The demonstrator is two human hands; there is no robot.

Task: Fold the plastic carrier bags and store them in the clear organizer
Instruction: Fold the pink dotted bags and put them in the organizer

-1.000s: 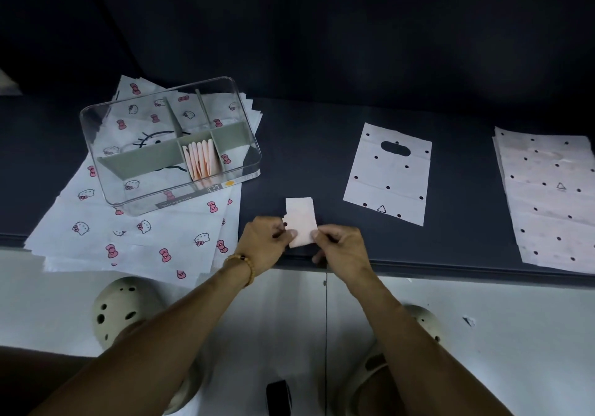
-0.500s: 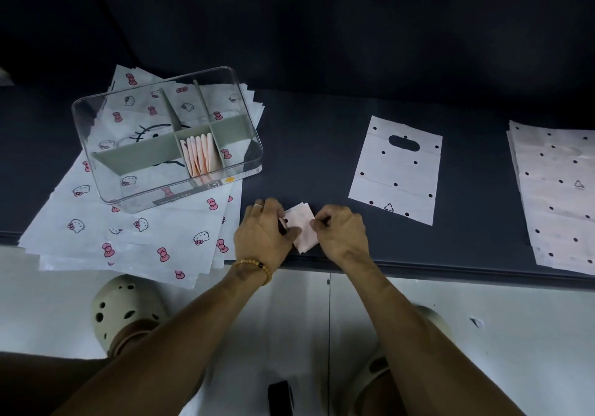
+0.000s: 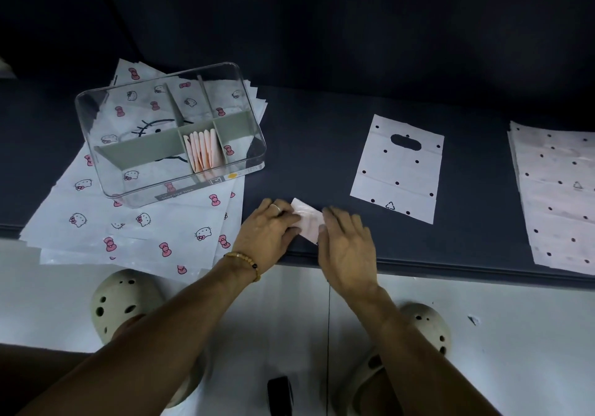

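Pressing down on a small folded bag at the near edge of the dark counter, both hands work side by side. Left hand lies over the packet's left end, fingers bent against it; whether it pinches or only presses, cannot tell. Ring on one finger, beaded bracelet at the wrist. Right hand lies flat, fingers straight and slightly spread, its inner edge touching the packet's right side.

Clear organizer sits well to the left, resting on a spread of cat-print bags. Grey dividers inside; several folded pink bags stand upright in the middle front compartment.

Flat dotted bag lies to the right of the hands, apart from them, handle cutout at its far end. Stack of dotted bags at the far right edge.

Below the counter: two pale perforated clogs on a light floor.
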